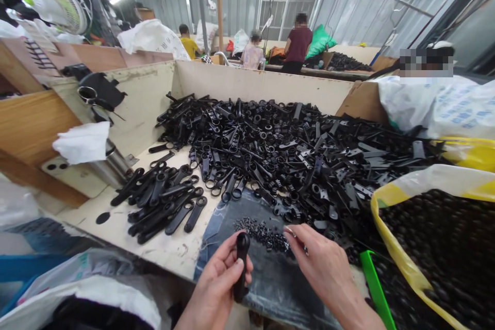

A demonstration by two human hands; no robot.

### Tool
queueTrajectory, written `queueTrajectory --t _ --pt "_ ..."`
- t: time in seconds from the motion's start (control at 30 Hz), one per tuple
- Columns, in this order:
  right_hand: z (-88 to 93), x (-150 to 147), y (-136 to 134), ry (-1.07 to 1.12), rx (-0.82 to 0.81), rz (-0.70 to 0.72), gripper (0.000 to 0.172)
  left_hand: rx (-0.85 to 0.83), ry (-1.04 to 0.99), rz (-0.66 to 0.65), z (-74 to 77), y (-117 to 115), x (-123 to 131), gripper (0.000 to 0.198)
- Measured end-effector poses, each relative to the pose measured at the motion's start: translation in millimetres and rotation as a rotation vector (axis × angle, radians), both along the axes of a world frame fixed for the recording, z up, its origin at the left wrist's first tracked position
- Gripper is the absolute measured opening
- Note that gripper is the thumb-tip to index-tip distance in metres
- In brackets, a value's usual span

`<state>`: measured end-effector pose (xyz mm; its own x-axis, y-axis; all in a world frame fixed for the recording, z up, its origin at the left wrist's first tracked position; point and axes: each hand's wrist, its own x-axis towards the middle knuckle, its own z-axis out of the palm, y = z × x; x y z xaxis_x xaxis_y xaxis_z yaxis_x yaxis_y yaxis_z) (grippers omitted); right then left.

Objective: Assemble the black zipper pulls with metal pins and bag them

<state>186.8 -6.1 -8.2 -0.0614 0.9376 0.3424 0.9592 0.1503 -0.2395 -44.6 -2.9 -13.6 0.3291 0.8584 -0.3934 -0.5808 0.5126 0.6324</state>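
Observation:
My left hand (226,278) is closed around a black plastic handle (242,268) with a round end, held upright near the front edge of the work surface. My right hand (323,263) is pinched at the right side of a pile of small dark metal pieces (266,234); something tiny and shiny shows at its fingertips, too small to name. The pile lies on a dark cloth (266,278). To the left, a group of similar black handles with ring ends (166,201) rests on the pale table.
A large heap of black parts (263,139) fills the table's back, against a pale board wall (266,82). At right stand a yellow-edged sack of dark pieces (436,232) and a green tray (377,289). An open white bag (88,294) sits front left. Several people are beyond.

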Motion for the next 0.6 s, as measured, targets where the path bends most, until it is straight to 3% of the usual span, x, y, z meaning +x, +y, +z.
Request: queueTrajectory --t 0.27,0.47,0.6 --pt "2.8 -17.5 -10.7 0.043 0.039 0.081 0.05 0.017 0.11 0.004 12.4 -5.9 3.0 0.062" --pt "-1.2 -21.9 -12.7 0.03 0.033 0.069 0.049 0.009 0.029 0.004 1.9 -1.3 2.7 0.062" --pt "-3.0 -21.1 -20.3 0.072 0.054 0.15 0.044 -0.057 -0.026 0.014 12.4 -3.4 3.6 0.053"
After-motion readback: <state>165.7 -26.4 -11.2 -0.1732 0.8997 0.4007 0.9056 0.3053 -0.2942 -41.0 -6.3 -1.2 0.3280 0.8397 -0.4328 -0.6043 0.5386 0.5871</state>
